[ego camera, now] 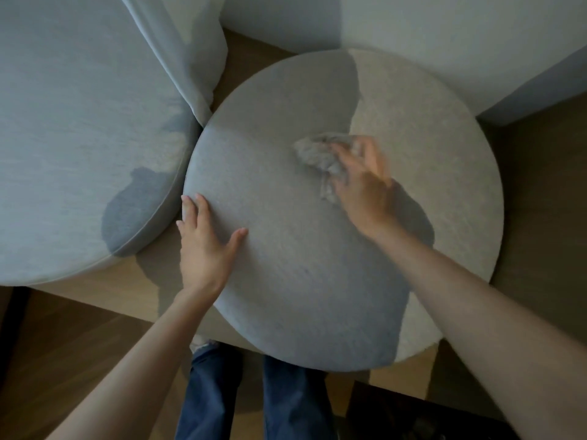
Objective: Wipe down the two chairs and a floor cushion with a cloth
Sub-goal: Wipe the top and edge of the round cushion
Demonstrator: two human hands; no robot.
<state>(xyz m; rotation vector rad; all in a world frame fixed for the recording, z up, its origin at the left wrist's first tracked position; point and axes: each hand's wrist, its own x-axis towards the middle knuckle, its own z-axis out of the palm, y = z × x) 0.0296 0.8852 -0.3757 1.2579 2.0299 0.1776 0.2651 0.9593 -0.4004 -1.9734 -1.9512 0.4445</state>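
A large round grey fabric seat [286, 281] fills the middle of the view. My right hand [362, 188] presses a crumpled grey cloth [320, 154] onto its top, right of centre; the hand is blurred. My left hand [206, 246] lies flat with fingers spread on the seat's left edge, holding nothing. A second round grey upholstered seat [79, 138] sits at the left, touching or nearly touching the first.
A pale curtain [187, 49] hangs between the two seats at the back. White walls [444, 42] stand close behind, with a corner at the right. Wooden floor [79, 338] shows below. My legs in blue jeans [286, 404] stand at the seat's near edge. A dark object [413, 414] lies bottom right.
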